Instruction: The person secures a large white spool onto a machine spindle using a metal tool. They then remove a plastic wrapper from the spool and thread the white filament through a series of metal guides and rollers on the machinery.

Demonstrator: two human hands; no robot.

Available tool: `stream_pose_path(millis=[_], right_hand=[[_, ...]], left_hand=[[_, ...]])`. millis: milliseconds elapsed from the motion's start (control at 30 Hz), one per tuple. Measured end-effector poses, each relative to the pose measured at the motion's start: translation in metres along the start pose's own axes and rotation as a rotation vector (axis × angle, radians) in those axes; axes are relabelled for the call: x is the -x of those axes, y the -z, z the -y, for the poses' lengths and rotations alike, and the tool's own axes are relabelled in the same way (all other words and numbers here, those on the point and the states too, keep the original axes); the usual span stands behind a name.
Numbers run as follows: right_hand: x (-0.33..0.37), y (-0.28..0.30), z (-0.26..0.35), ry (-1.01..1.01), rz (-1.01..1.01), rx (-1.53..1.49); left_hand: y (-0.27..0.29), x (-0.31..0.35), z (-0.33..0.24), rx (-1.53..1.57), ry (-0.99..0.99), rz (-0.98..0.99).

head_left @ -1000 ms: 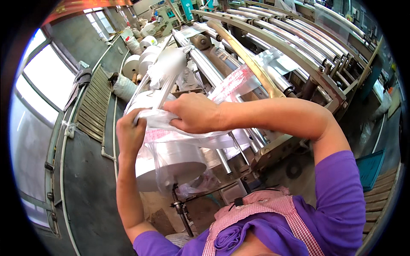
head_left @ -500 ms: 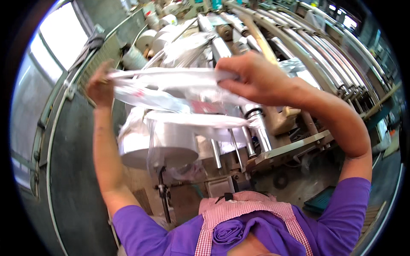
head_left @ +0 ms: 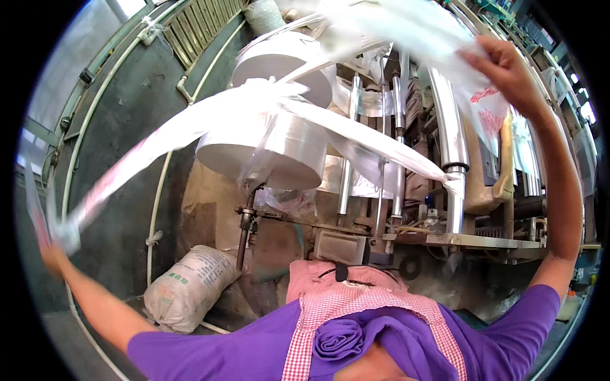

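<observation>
My left hand point(head_left: 54, 259), blurred and far out at the left, is closed on a long strip of white plastic film point(head_left: 159, 141) with faint red marks. That strip runs up over a large white film roll point(head_left: 260, 149). Raised at the upper right, my right hand point(head_left: 505, 73) pinches a translucent plastic film sheet point(head_left: 406, 28) with red print, whose far side blurs near the top edge. Another twisted white film strip point(head_left: 375, 143) stretches from the roll to a chrome roller point(head_left: 447, 120) and is wrapped around it.
A second white roll point(head_left: 286, 60) stands behind the first. Metal rollers and the machine's frame rail point(head_left: 483, 240) fill the right side. A stuffed sack point(head_left: 197, 286) lies on the floor at the lower left. Pipes point(head_left: 159, 209) run along the dark wall.
My hands have spread wide apart, the left going left and down, the right going right and slightly up. The film between them has swung outward. The view has shifted toward the rolls and floor.
</observation>
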State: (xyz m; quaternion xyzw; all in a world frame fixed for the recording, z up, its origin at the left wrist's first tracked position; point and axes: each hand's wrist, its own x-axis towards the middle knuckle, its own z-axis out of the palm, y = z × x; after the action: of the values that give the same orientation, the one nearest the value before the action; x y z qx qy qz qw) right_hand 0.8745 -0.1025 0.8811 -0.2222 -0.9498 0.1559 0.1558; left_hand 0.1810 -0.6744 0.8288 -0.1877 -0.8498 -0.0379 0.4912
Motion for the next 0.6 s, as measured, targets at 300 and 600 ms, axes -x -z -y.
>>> stream_pose_path(millis=[300,600], right_hand=[[-0.065,-0.04,0.057,-0.033,-0.096,-0.352],[-0.041,-0.065,0.051,-0.012,0.075,-0.344]], left_hand=[[0.099,0.104,0.12,-0.291,0.723,-0.572],[0.04,0.141,-0.138,-0.065,-0.52,0.618]])
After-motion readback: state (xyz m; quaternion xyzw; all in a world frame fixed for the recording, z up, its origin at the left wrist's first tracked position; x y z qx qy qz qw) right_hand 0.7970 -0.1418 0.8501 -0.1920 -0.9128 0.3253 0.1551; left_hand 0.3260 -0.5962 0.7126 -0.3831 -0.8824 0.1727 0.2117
